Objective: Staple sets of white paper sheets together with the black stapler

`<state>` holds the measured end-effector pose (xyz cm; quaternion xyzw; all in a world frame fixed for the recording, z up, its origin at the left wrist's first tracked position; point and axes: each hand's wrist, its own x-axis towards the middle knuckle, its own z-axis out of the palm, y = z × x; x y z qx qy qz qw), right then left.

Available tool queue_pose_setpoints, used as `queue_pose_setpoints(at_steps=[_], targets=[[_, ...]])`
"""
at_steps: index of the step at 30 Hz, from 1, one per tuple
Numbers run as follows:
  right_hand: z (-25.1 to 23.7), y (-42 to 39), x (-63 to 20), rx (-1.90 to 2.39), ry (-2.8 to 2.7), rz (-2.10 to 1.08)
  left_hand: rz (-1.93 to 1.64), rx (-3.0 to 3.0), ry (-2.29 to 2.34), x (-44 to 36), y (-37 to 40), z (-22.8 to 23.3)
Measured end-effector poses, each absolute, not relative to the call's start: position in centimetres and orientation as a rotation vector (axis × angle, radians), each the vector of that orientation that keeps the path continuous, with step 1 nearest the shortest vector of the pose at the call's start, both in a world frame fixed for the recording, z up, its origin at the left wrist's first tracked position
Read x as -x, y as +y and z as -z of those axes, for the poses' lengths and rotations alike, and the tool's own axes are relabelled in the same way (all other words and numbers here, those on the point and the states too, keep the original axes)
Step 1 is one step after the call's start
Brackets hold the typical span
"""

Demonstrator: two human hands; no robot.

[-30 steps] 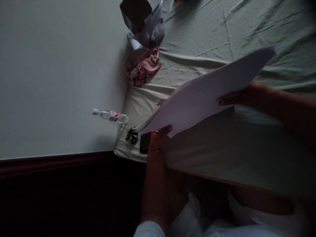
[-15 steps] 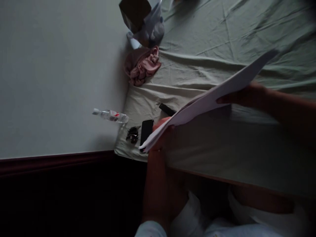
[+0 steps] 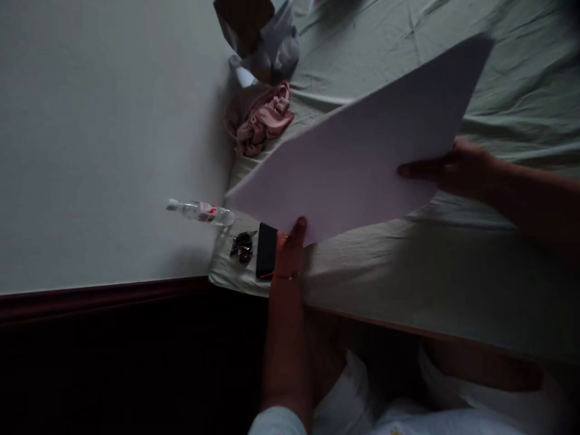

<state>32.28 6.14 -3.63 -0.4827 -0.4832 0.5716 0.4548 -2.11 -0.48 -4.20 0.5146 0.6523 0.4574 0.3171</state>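
Observation:
A large white sheet of paper (image 3: 362,151), or a thin stack of it, is held up above the bed with its broad face toward me. My left hand (image 3: 290,244) grips its near lower edge, thumb on top and fingers hidden beneath. At the right end my right hand (image 3: 453,169) pinches the sheet, its thumb lying flat on the face and the other fingers behind. A thin red string circles my left wrist. Just left of that hand lies a black phone (image 3: 266,251), partly covered by it.
Dark sunglasses (image 3: 243,246) lie beside the phone. A clear plastic bottle (image 3: 202,212) with a red-and-white label is by the pale wall (image 3: 99,139). Crumpled pink cloth (image 3: 260,121) and a plastic bag (image 3: 276,48) are farther back on the wrinkled green bedsheet (image 3: 362,272).
The paper has turned from nearly edge-on to showing its broad face, and its far edge has risen. It now covers the small black object near the phone. Both hands keep their hold.

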Motion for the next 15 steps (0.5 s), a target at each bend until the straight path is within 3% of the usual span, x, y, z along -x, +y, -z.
queue_pose_setpoints(at_steps=[7,12,15], targets=[[2.0,6.7,-33.5,1.423,-1.072,-1.682,-1.012,-1.31,1.744,1.5,-0.8,1.3],[1.0,7.1,-34.8,1.325,-1.126,-1.483,-0.966,-1.292,1.628,2.0,-0.8,2.3],[0.9,8.1,-35.6,1.484,-1.253,-1.241,-0.831,-1.221,1.575,2.2,-0.9,3.1]])
